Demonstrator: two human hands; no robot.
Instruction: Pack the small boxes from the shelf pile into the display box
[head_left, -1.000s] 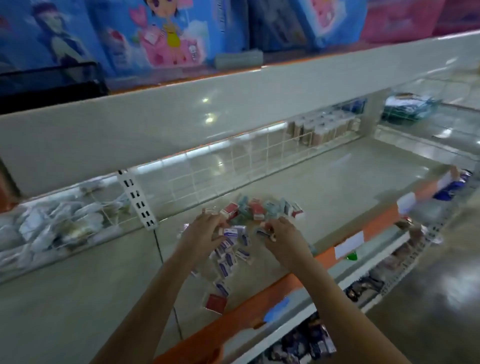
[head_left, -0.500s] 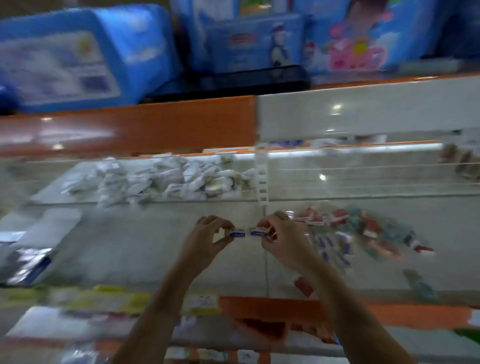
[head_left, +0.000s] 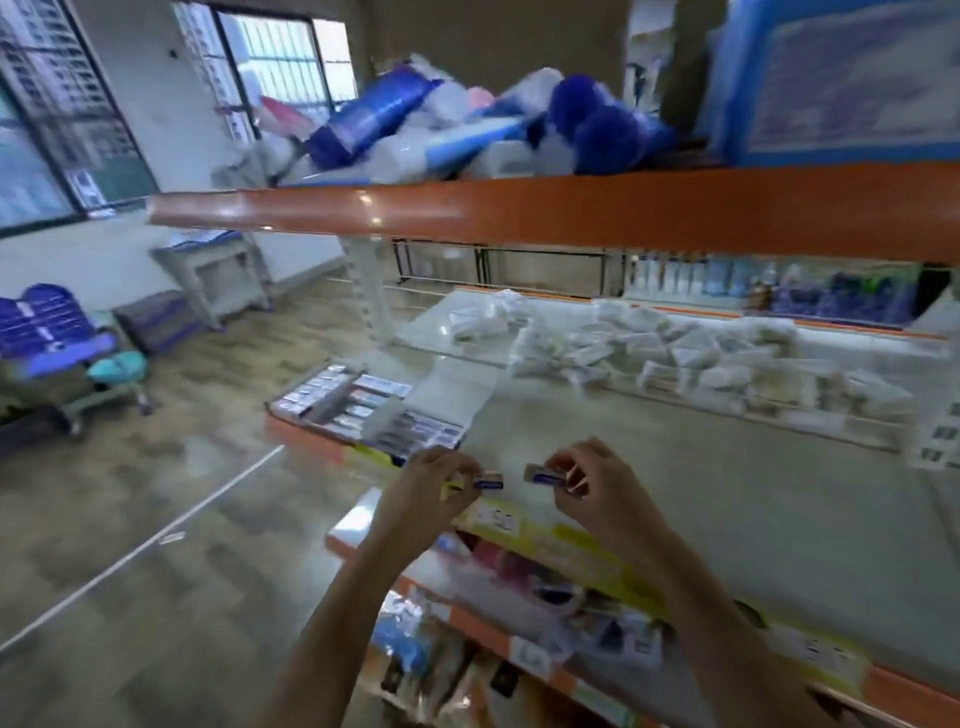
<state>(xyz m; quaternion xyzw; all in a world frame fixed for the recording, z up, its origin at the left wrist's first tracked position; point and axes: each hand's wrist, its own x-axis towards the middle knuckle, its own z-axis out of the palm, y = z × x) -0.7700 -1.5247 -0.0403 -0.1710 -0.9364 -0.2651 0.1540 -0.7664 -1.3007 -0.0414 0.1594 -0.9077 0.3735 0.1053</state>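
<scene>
My left hand (head_left: 435, 486) pinches a small white and blue box (head_left: 489, 481) above the front edge of the pale shelf (head_left: 701, 493). My right hand (head_left: 595, 486) pinches a second small box (head_left: 543, 475) just to the right of the first, a short gap between them. The display box (head_left: 363, 410) lies open at the shelf's left end, up and to the left of my hands, with rows of small boxes inside and its white lid folded back. The pile the boxes came from is out of view.
A heap of white packets (head_left: 675, 353) lies behind a low wire divider at the back of the shelf. An orange upper shelf (head_left: 519, 213) overhangs with blue bags on it. Lower shelves hold packaged goods (head_left: 519, 597). Open floor and a blue cart (head_left: 57, 343) are on the left.
My view has swung left, away from the pile of small boxes toward the display box. Both hands lifted one small box each and carried them left; the two boxes have drawn slightly apart.
</scene>
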